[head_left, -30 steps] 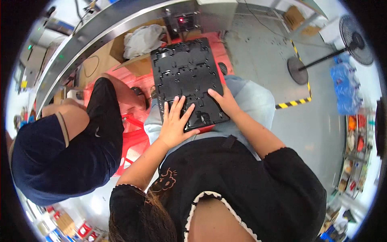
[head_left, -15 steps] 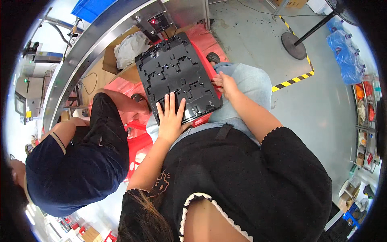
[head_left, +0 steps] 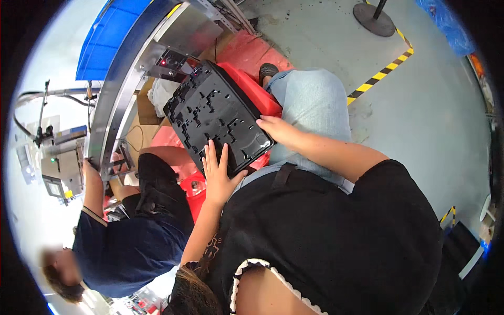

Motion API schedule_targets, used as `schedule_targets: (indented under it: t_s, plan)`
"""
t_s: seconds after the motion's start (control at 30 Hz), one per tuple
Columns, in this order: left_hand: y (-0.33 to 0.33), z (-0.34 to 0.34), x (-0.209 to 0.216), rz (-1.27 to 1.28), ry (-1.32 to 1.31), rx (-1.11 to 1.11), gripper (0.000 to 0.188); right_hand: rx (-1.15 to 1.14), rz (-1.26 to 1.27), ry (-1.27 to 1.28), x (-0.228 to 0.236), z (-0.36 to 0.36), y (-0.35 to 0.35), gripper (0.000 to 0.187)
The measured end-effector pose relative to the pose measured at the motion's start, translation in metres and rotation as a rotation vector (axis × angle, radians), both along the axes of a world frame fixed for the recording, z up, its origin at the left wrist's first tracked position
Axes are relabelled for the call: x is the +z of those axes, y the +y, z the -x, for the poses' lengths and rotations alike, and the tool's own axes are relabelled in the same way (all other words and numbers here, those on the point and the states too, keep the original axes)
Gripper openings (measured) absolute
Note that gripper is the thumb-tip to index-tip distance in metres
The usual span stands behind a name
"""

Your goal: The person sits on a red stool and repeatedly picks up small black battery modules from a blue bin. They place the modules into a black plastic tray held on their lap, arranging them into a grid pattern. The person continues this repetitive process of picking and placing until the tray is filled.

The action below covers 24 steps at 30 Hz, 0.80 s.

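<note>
A black moulded plastic tray (head_left: 215, 113) with cut-out shaped recesses lies across my lap and over a red plastic piece (head_left: 257, 94). My left hand (head_left: 218, 170) rests on its near left part, fingers spread and flat, thumb by the near edge. At the right edge, my right hand (head_left: 278, 131) grips the tray's rim, thumb on top; its other fingers are mostly hidden beneath. Whether this is one tray or a stack, I cannot tell.
A co-worker (head_left: 131, 236) sits close at my left, one hand at a metal frame (head_left: 113, 118). Beyond the tray are a cardboard box (head_left: 147, 105) holding a white plastic bag (head_left: 161, 94) and a small box with a red light (head_left: 168, 63). Yellow-black tape (head_left: 378, 79) marks the floor.
My right hand has gone from beside the tray onto its right edge. The tray has shifted left, uncovering more red plastic. My view has turned, and the co-worker's arm now reaches forward.
</note>
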<state>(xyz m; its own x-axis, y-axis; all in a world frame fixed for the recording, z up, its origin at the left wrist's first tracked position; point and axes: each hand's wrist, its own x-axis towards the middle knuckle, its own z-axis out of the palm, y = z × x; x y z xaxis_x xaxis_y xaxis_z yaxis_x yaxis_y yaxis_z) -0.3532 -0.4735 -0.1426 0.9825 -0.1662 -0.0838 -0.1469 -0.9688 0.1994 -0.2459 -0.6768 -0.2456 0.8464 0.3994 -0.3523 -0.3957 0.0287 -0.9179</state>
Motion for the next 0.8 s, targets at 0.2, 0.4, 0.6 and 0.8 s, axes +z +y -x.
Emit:
schedule_targets:
  t_s: [0.2, 0.4, 0.6, 0.8]
  plan:
    - [0.023, -0.016, 0.015, 0.068, -0.131, 0.142, 0.064, 0.206, 0.113, -0.236, 0.032, 0.009, -0.014, 0.086]
    - [0.060, -0.053, 0.000, 0.615, 0.146, 1.258, 0.068, 0.236, -0.040, -0.073, 0.035, 0.002, -0.023, 0.077]
    - [0.072, -0.054, -0.030, 0.954, 0.104, 1.496, 0.071, 0.073, -0.316, 0.074, 0.042, -0.009, -0.035, 0.045]
    - [0.080, -0.054, -0.036, 0.749, 0.091, 1.585, 0.076, -0.065, -0.636, 0.574, 0.040, -0.022, -0.040, 0.025]
